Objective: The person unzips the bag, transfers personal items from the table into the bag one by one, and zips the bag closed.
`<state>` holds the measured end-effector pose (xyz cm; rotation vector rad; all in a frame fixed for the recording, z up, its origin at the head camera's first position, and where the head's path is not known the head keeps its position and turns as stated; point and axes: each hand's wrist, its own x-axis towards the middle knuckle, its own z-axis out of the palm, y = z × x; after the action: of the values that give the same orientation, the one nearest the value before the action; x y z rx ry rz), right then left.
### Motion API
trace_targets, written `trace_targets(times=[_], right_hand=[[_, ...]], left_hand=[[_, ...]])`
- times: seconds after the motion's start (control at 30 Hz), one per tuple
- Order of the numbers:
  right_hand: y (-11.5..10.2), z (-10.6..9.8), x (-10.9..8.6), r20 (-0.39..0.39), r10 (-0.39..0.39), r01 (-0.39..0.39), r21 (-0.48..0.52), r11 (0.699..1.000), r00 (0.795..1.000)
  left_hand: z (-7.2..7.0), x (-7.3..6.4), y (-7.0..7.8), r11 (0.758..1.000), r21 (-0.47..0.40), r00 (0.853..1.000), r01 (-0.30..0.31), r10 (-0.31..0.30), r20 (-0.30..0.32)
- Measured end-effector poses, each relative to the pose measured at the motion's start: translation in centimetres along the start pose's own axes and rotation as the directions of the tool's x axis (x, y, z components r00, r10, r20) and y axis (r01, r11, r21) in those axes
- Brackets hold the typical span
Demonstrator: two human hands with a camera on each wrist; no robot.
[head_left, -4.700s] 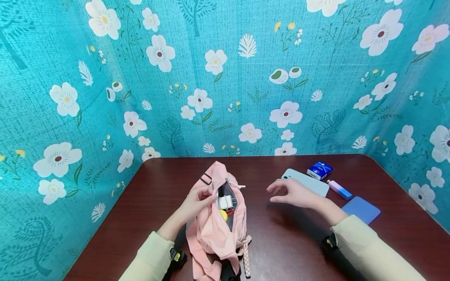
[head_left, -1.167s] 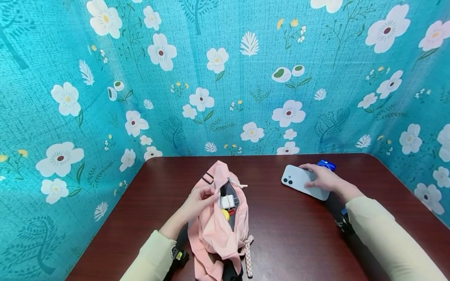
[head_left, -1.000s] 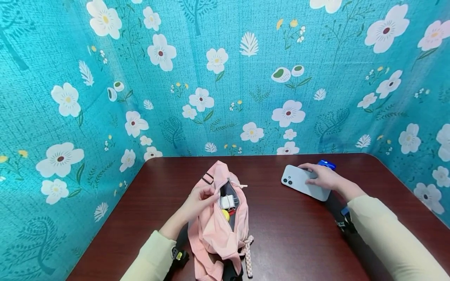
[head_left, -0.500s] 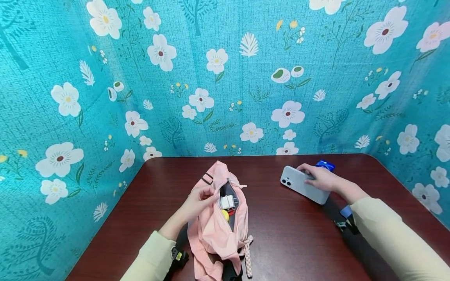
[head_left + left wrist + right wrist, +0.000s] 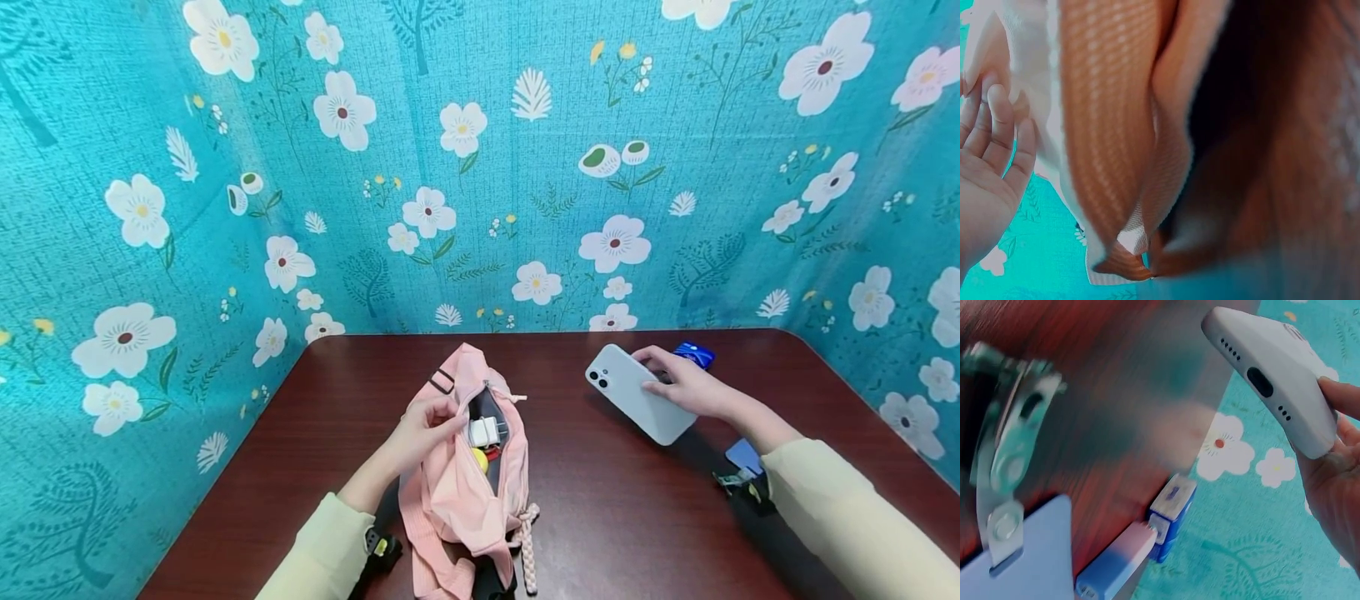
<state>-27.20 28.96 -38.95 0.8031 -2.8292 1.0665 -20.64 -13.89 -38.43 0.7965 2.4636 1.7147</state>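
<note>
My left hand [image 5: 420, 433] pinches the left edge of the opening of a pink fabric bag [image 5: 468, 508] lying on the table. In the left wrist view the fingers of that hand [image 5: 988, 169] touch the pale cloth at the left. Inside the unzipped bag are a white charger plug [image 5: 486, 431], a round yellow thing [image 5: 480, 460] and something red, partly hidden. My right hand [image 5: 690, 387] grips a light-coloured phone [image 5: 637, 396] by its long edges, tilted and raised off the table. The right wrist view shows the phone's port end [image 5: 1260, 381] and a thumb across its edge.
A blue packet [image 5: 1172, 512], a pink-and-blue stick-shaped item [image 5: 1116, 559] and a flat blue slotted holder with a clear strap [image 5: 1029, 550] lie on the right of the brown table [image 5: 600, 517]. Flowered teal cloth [image 5: 480, 208] stands behind. A braided cord [image 5: 528, 550] hangs from the bag.
My right hand has gone from hovering over the table to the phone, gripped it and lifted it, drawing it slightly left. The left hand has stayed on the bag's edge.
</note>
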Motion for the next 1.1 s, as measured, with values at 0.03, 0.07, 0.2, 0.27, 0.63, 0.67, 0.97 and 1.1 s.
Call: trace_targets(times=[0.03, 0.07, 0.2, 0.27, 0.63, 0.67, 0.97, 1.1], right_hand=[[-0.2, 0.2, 0.0, -0.001, 0.003, -0.003, 0.009, 1.000, 1.000], [-0.5, 0.3, 0.1, -0.002, 0.006, -0.006, 0.021, 1.000, 1.000], [-1.5, 1.1, 0.3, -0.010, 0.013, -0.012, 0.054, 0.998, 1.000], [-2.1, 1.6, 0.4, -0.016, 0.010, -0.009, 0.079, 0.997, 1.000], [-3.9, 4.3, 0.8, -0.081, -0.056, 0.071, 0.209, 0.975, 0.995], [-4.1, 4.5, 0.8, -0.083, -0.054, 0.071, 0.215, 0.974, 0.995], [-6.4, 6.9, 1.2, -0.070, -0.015, 0.037, 0.324, 0.945, 0.997], [-7.6, 8.0, 1.5, -0.053, -0.012, 0.031, 0.370, 0.929, 0.998]], left_hand=[[0.0, 0.0, 0.0, 1.000, 0.000, 1.000, -0.002, 0.002, -0.001], [0.0, 0.0, 0.0, 1.000, 0.001, 1.000, -0.002, 0.002, -0.002], [0.0, 0.0, 0.0, 1.000, -0.004, 1.000, -0.006, 0.006, -0.003], [-0.1, 0.0, -0.1, 1.000, -0.008, 1.000, -0.005, 0.005, -0.002], [-0.1, 0.1, -0.1, 1.000, -0.002, 1.000, -0.006, 0.006, -0.001], [-0.1, 0.1, -0.1, 1.000, -0.001, 1.000, -0.008, 0.008, -0.001], [0.0, 0.2, 0.1, 1.000, -0.002, 1.000, -0.020, 0.020, -0.011], [0.1, 0.3, 0.0, 1.000, -0.007, 1.000, -0.016, 0.016, -0.011]])
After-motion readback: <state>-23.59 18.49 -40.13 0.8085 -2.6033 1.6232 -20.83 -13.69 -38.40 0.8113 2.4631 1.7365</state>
